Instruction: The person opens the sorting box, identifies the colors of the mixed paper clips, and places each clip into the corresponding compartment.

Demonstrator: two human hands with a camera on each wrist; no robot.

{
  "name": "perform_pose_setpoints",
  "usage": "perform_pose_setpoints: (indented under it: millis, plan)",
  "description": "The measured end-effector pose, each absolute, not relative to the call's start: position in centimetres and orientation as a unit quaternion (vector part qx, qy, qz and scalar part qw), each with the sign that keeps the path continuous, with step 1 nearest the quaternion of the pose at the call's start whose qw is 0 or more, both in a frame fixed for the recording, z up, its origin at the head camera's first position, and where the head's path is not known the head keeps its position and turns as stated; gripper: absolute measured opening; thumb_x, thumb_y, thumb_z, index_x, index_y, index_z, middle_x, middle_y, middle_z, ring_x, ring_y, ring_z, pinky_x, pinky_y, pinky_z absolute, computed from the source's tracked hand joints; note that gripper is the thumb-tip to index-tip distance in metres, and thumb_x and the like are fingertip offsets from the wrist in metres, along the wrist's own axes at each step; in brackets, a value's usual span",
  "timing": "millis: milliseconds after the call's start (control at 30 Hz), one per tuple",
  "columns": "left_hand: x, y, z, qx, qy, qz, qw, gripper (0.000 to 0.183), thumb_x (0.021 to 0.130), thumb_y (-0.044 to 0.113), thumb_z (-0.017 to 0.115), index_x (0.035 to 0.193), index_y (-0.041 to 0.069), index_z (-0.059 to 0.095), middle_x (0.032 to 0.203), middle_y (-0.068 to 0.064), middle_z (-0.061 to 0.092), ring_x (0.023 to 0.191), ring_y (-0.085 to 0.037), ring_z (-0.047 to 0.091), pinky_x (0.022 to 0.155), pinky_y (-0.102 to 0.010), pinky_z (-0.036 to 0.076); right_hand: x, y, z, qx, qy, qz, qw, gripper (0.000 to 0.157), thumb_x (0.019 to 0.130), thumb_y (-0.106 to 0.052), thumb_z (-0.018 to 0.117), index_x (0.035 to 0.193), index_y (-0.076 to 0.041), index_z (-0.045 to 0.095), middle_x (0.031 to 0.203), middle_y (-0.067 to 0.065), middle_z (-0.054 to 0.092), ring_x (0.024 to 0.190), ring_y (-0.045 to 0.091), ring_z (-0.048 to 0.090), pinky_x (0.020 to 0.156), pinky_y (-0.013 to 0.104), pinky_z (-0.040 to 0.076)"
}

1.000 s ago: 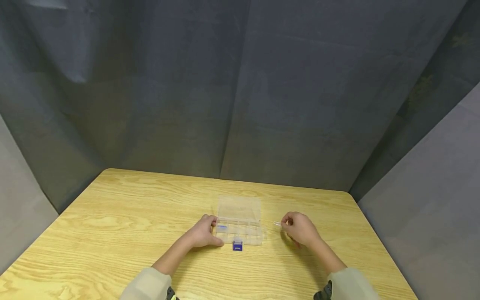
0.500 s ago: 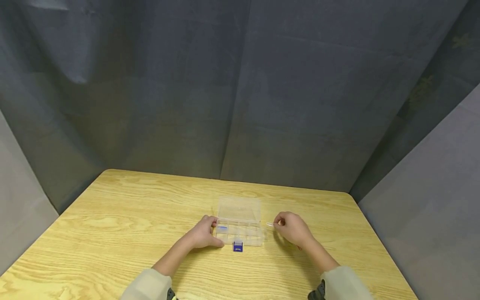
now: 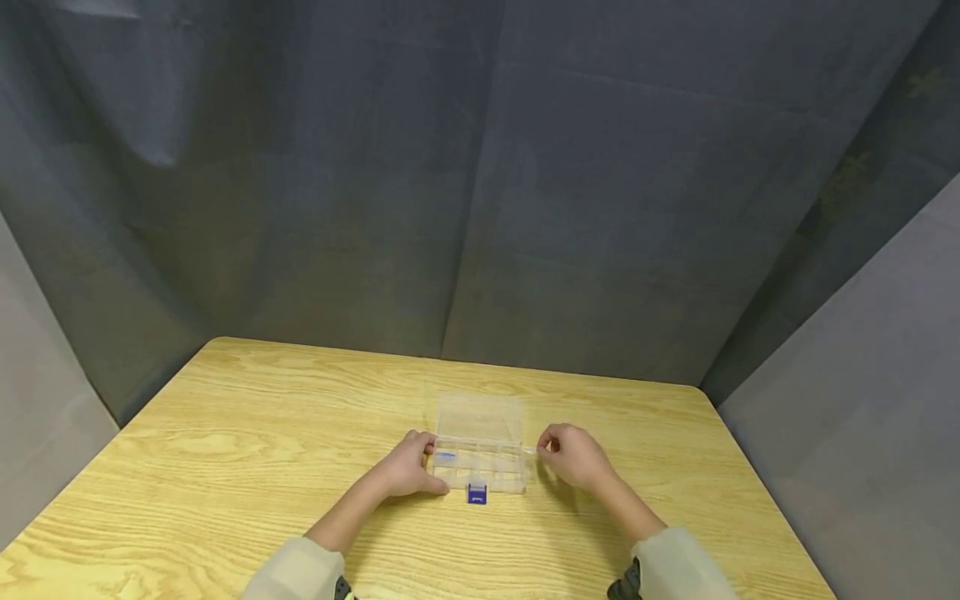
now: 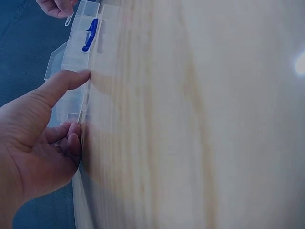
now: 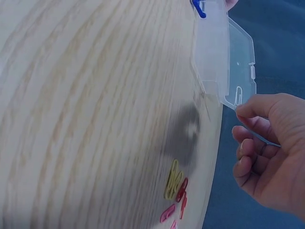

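Note:
A clear plastic compartment box [image 3: 498, 482] lies on the table with its lid [image 3: 478, 417] raised at the back. At its left end, my left hand [image 3: 405, 467] holds the box, thumb at the front corner and fingers at the side. Something blue and thin [image 3: 446, 456] lies in a left back compartment. My right hand [image 3: 576, 457] is just beyond the box's right end, pinching a white paper clip [image 5: 238, 97] between thumb and forefinger. The clip points toward the box and hangs above the table; its near end is hidden by the fingertips.
A blue latch [image 3: 477, 494] hangs at the box's front. In the right wrist view, yellow paper clips [image 5: 173, 181], red clips [image 5: 182, 190] and pink clips [image 5: 167, 213] lie on the wooden table [image 3: 300, 417]. A dark curtain [image 3: 375, 208] stands behind the table.
My right hand has moved left with the white paper clip, from well right of the box up to its right end. My left hand and the box have stayed in place.

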State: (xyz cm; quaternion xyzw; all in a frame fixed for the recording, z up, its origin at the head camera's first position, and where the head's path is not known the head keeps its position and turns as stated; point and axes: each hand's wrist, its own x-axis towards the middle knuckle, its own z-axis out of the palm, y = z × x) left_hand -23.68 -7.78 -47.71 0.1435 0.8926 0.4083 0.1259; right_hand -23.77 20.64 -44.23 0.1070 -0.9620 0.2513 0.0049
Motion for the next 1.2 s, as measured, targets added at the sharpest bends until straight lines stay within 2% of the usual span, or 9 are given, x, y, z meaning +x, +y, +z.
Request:
perform_pose_setpoints:
  millis: [433,1200]
  plan:
    - [-23.8,-7.8,-47.7,0.145,0.888,0.415,0.131,0.078,0.068,0.024,0.082,0.13,-0.004,0.043,0.113,-0.009,0.047,0.096,-0.022,0.047,0.081,-0.038,0.044,-24.1,19.7,-44.2,0.116,-0.962,0.246,0.019,0.005,0.086,-0.014,0.063,0.082,-0.012,0.066,0.068,-0.003,0.052,0.057,0.011,0.042,0.056,0.026,0.035]
    - [-23.8,-7.6,-47.8,0.143,0.889,0.415,0.131,0.077,0.068,0.024,0.082,0.129,-0.003,0.044,0.112,-0.009,0.047,0.095,-0.022,0.047,0.081,-0.038,0.044,-24.6,16.1,-44.2,0.161,-0.958,0.238,0.005,0.008,0.087,-0.016,0.061,0.082,-0.013,0.065,0.068,-0.003,0.051,0.057,0.01,0.042,0.053,0.024,0.034]
